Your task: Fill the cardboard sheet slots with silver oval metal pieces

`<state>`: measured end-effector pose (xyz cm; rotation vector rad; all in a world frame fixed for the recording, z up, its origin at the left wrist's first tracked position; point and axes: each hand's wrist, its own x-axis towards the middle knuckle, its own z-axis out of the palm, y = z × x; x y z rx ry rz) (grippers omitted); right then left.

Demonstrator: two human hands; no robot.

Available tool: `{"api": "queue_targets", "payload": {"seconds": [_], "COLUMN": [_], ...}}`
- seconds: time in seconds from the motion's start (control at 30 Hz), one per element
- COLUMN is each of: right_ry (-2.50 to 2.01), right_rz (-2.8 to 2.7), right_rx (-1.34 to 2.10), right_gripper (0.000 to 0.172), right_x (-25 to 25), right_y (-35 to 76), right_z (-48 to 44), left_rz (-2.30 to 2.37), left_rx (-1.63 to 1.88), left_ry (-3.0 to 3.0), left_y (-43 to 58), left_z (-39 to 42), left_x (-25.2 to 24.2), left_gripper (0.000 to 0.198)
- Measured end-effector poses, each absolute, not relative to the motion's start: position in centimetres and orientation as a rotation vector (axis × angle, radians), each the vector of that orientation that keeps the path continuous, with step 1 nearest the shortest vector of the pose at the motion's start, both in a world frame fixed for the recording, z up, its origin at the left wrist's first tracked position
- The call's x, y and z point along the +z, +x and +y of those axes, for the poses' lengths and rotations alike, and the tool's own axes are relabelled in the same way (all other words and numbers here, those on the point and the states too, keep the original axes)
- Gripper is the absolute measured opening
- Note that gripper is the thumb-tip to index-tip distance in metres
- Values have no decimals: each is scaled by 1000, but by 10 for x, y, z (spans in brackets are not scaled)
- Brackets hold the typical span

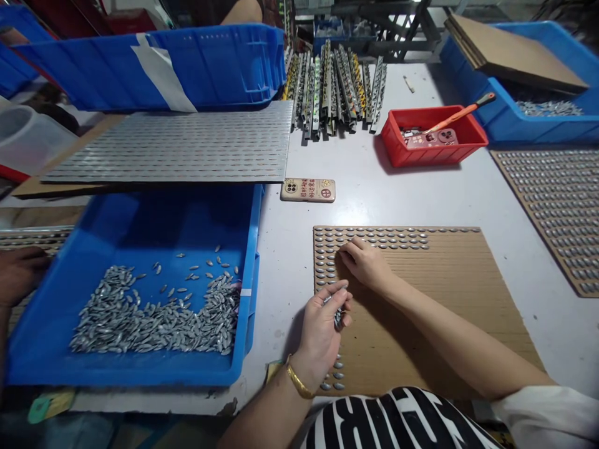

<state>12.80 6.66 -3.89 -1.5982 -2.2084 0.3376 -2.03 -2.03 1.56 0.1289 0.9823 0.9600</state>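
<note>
Silver seed-shaped pieces (374,238): they look small, hard and a bit slippery; each one seems light, and they could roll or slide away; fingertips on the thin sides seem the best place to take hold.
Where they lie: in neat rows along the top edge of a brown cardboard sheet (421,318) and down its left edge; many more lie loose in a blue plastic crate (116,376) left of the sheet.
Left hand (322,337): curled closed around a small bunch of the pieces; a gold bangle (299,383) sits on the wrist.
Right hand (365,262): loosely curled; its fingertips (344,249) touch the rows near the sheet's top left corner; I cannot tell if they pinch a piece.
Other person's hand (19,274): past the crate's left wall.
Nearby: a red tray (435,153) holds an orange-handled tool (461,112); a phone in a cream case (307,190) lies on the white desk (365,187).
</note>
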Motion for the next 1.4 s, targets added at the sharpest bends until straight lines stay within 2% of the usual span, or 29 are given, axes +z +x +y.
{"api": "queue_targets", "payload": {"seconds": [0.23,0.3,0.43,0.53,0.63,0.8,0.93,1.2,1.4], "right_ry": [-1550,-1467,-1265,-1225,-1272,-1385,-1375,-1432,-1405], "right_rz": [-2154,-2007,-1701,-1665,-1684,-1939,-2149,-2309,-2229], "right_rx": [440,691,1452,1636,1537,789,486,348,491], "right_gripper": [20,19,18,18,17,13,23,26,26], "right_x": [-28,-13,20,30,23,-10,-33,-40,-24], "right_y": [132,135,139,143,151,162,162,161,160], "right_z": [62,53,28,18,20,42,56,60,57], "left_rz": [992,1012,1033,1044,1035,1013,1019,997,1006], "left_rx": [986,999,992,970,956,963,932,896,883], "left_ry": [139,155,208,234,205,95,114,158,164], "left_y": [-23,-23,-22,-19,-18,-18,-15,-15,-15], "left_z": [-17,-17,-17,-17,-15,-14,-15,-15,-17], "left_x": [18,18,17,16,17,18,16,17,14], "left_gripper": [28,24,22,22,25,30,25,33,36]}}
